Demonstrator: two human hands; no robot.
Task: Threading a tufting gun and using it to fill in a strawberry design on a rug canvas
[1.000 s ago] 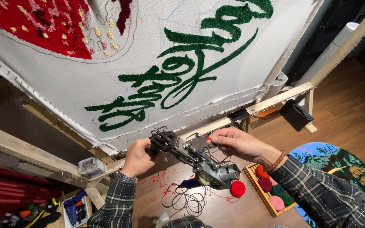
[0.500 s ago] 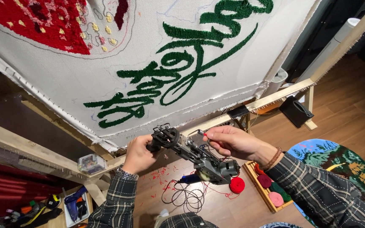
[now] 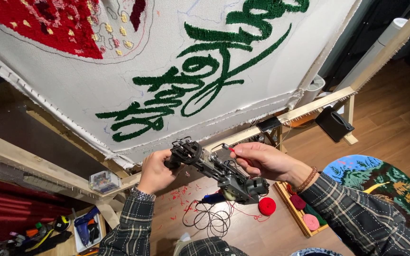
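While the tufting gun (image 3: 217, 173) hangs in mid-air below the wooden frame (image 3: 34, 166), the left hand (image 3: 155, 170) is wrapped tight around its front grip, fingers fully curled. Over on the other side, the right hand (image 3: 262, 161) is nearly closed, thumb and forefinger pinching a strand of red yarn (image 3: 232, 150) right at the gun's upper side. Just above them stretches the white cloth (image 3: 271, 71) with green tufted lettering (image 3: 200, 80). Down on the floor (image 3: 385, 114), a red yarn spool (image 3: 267, 206) beside coiled cable (image 3: 212, 219).
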